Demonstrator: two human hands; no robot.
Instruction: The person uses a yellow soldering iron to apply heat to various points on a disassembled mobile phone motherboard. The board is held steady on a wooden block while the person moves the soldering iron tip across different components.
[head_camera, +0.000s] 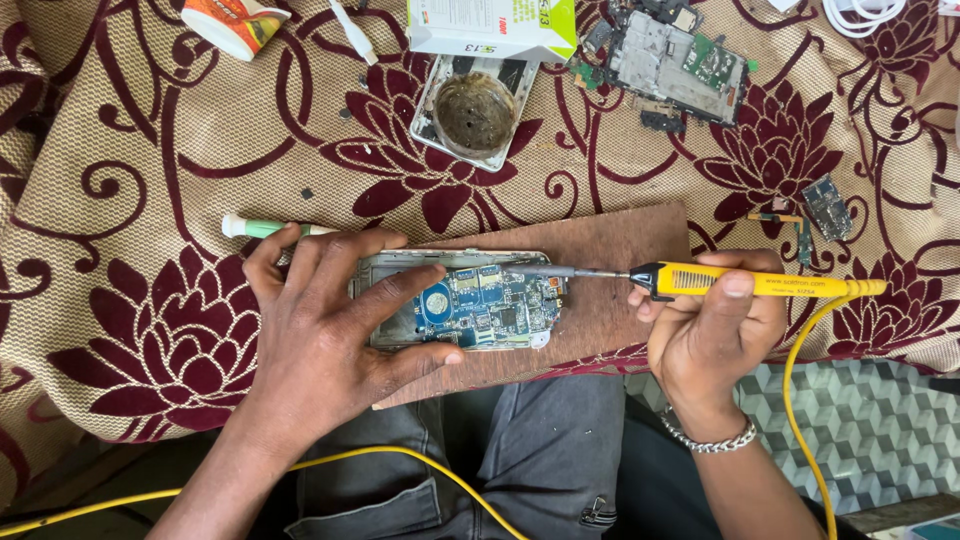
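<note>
Floral maroon cloth is covering the surface; mid-frame, my left hand (320, 330) is pinning the opened phone (460, 300) on a wooden board (620, 250) while my right hand (710, 330) is clenching a yellow soldering iron (700, 280), tip touching the phone's upper edge.

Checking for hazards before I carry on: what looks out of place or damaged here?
The yellow cable of the soldering iron drapes across the lap, close under the work. Loose circuit board pieces lie scattered on the patterned cloth. The opened phone sits square on the wooden board.
</note>
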